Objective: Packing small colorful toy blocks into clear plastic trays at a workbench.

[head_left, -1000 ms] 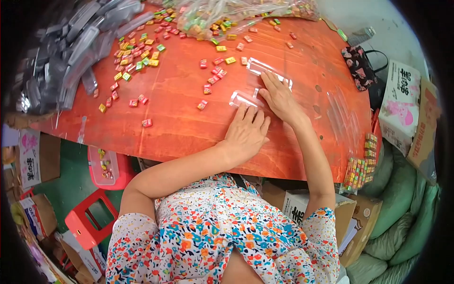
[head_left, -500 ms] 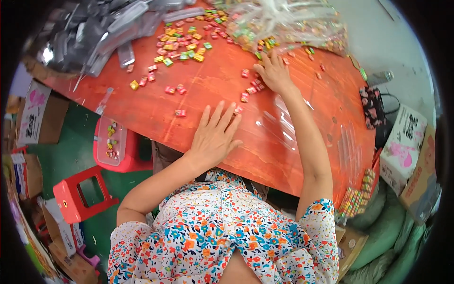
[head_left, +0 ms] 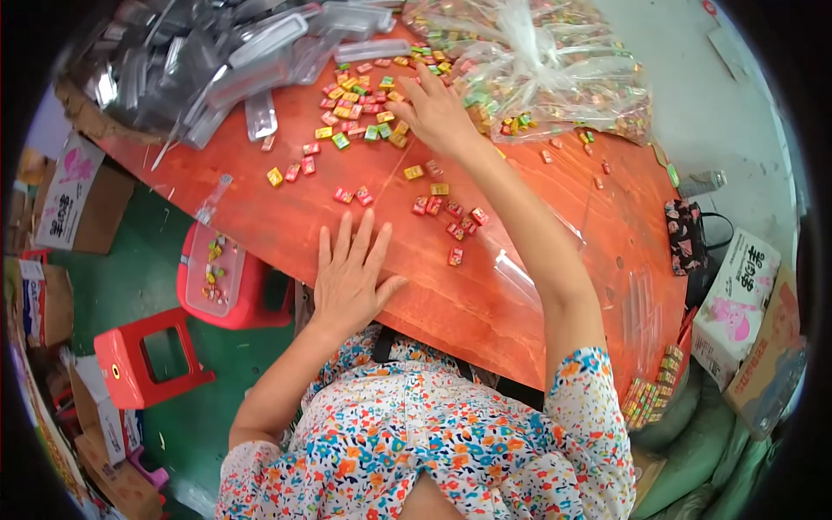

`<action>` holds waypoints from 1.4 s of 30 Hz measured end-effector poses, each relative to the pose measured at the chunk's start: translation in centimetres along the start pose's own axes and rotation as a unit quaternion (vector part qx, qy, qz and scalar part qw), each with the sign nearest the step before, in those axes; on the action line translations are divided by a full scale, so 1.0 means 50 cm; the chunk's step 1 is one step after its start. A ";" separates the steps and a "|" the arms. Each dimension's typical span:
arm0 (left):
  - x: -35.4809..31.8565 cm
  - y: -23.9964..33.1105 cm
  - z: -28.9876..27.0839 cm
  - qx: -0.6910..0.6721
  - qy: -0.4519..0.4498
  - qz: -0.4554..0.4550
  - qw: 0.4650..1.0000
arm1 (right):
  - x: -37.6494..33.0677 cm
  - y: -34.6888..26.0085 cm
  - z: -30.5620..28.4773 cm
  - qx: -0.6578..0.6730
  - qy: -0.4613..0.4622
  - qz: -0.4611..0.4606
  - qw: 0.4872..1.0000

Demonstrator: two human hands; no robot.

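Observation:
My right hand reaches over the far part of the red table, fingers spread, at the right edge of a loose pile of small wrapped candies. The candies are red, yellow and green. Flat on the table near its front edge rests my left hand, fingers stretched out and holding nothing. Just beyond its fingertips lie red candies. Between my two hands several more red candies and a few yellow ones are scattered. Whether my right fingertips touch a candy I cannot tell.
Clear plastic boxes are heaped at the far left. A large clear bag of candies stands at the far right. Clear plastic strips lie right, near packed candy rows. Red stools stand on the green floor.
My right hand has moved left from beside the bag to the candy pile. My left hand has shifted slightly left and nearer. Some yellow candies now lie closer, above the red cluster.

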State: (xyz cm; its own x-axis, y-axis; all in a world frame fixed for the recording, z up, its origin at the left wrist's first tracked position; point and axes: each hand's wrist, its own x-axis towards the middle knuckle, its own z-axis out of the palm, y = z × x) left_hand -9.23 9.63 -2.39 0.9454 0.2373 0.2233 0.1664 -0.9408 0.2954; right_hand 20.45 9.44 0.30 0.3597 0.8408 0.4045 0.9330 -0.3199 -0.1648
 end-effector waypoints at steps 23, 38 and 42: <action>0.009 0.001 0.000 0.012 0.019 0.011 1.000 | -0.175 0.363 -0.091 -0.099 0.003 0.176 0.979; 0.005 0.003 -0.004 0.020 0.010 -0.004 1.000 | -0.034 0.365 -0.013 -0.058 -0.003 0.377 0.924; 0.001 -0.012 0.003 0.025 0.019 -0.017 0.999 | -0.077 0.261 -0.013 -0.017 0.054 0.378 0.924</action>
State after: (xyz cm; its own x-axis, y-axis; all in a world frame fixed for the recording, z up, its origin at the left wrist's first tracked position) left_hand -9.24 10.19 -2.71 0.9276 0.2780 0.2495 0.2134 -0.9426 0.2569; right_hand 31.27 1.75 -2.82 0.9061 0.3235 0.2728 0.4136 -0.8133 -0.4092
